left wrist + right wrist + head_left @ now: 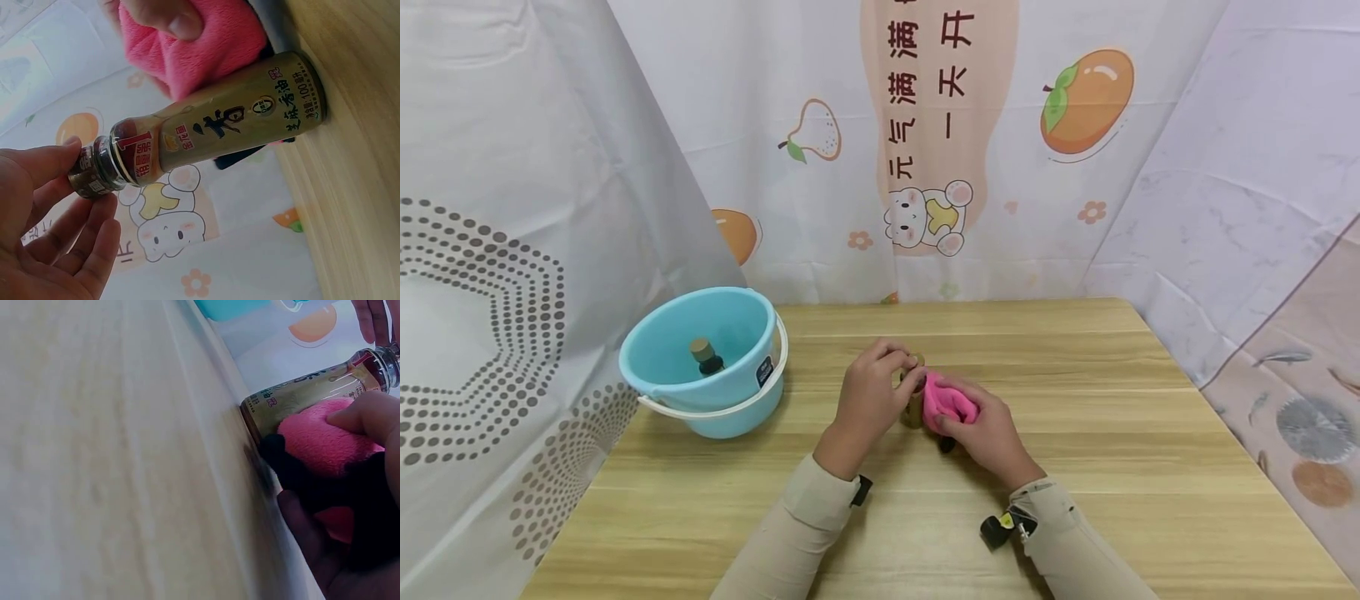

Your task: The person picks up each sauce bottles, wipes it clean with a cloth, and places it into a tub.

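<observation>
Bottle (215, 125) reads 芝麻香油 (100毫升) — curtain (850, 183), 元气满满.

The bottle (219, 128) is gleaming like smooth, glossy glass; the cloth (219, 56) is looking plush and matt, the bucket (741, 377) is showing smooth plastic, and the surface (1075, 400) is showing wood grain.

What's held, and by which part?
Left hand pinches the bottle by its cap; right hand grips the pink cloth by its folds. Dark item there: unclear.
</observation>
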A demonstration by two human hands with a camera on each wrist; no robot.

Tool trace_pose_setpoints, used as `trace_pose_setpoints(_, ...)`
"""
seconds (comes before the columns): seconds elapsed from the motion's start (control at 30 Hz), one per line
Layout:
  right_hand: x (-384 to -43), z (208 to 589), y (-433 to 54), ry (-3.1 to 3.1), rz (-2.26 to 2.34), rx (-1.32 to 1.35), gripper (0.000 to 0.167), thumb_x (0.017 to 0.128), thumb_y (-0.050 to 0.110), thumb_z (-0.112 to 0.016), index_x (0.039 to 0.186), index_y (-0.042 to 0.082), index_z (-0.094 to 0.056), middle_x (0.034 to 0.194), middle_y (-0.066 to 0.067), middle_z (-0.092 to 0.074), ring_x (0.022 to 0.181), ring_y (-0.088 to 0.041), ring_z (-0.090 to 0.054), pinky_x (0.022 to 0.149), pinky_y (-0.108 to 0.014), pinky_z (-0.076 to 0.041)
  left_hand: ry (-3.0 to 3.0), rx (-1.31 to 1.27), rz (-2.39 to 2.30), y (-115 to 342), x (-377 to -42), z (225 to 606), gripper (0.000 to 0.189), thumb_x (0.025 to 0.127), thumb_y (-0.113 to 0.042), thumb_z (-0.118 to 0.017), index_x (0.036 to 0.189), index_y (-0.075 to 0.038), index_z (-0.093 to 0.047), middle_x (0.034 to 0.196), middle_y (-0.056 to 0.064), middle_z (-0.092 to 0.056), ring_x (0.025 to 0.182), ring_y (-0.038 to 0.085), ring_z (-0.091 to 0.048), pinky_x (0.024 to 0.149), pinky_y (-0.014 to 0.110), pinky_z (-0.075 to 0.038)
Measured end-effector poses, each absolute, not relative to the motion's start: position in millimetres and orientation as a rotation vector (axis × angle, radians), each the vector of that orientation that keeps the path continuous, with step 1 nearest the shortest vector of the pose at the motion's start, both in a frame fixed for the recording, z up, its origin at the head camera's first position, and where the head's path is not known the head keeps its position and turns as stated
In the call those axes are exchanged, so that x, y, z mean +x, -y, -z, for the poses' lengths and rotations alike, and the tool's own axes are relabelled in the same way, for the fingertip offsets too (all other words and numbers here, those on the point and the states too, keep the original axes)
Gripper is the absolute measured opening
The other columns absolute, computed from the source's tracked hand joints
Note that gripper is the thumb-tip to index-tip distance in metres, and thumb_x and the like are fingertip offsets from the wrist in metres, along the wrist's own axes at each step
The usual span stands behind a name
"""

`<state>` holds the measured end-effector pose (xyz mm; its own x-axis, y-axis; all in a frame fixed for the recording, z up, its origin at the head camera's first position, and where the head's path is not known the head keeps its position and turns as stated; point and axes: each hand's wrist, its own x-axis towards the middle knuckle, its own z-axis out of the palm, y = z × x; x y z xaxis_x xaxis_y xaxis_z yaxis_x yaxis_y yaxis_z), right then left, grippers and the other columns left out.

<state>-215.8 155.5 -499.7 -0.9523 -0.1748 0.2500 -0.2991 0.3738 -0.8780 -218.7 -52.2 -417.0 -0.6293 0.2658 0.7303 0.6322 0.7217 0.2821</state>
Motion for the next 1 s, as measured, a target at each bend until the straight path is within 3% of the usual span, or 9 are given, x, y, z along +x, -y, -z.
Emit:
trace_pose_setpoints(0.73, -214.2, 499.3, -154.9, 2.568, -1.564, 0.388, 0.056, 0.085, 0.008, -0.082, 0.133, 0.033, -0.068, 0.13, 0.0, -0.069, 0.104, -0.019, -0.062, 0.082, -0.026, -0.055, 2.235, -0.694, 0.704, 52.0, -219.1, 417.2, 0.009, 0.09, -0.016, -0.082, 0.091, -0.008, -0.08, 0.096, 0.0, -0.071, 0.082, 0.014, -0.072, 0.071, 0.024, -0.061)
trace_pose_setpoints(1.0, -211.9, 497.8, -154.7, 2.423, -1.703, 0.371, 0.051, 0.086, 0.017, -0.085, 0.131, 0.034, -0.069, 0.121, -0.002, -0.072, 0.103, -0.019, -0.065, 0.079, -0.025, -0.059, 2.214, -0.712, 0.697, 52.1, -220.3, 419.5, 0.008, 0.088, -0.015, -0.084, 0.091, -0.008, -0.08, 0.098, 0.002, -0.074, 0.088, 0.016, -0.073, 0.075, 0.027, -0.062)
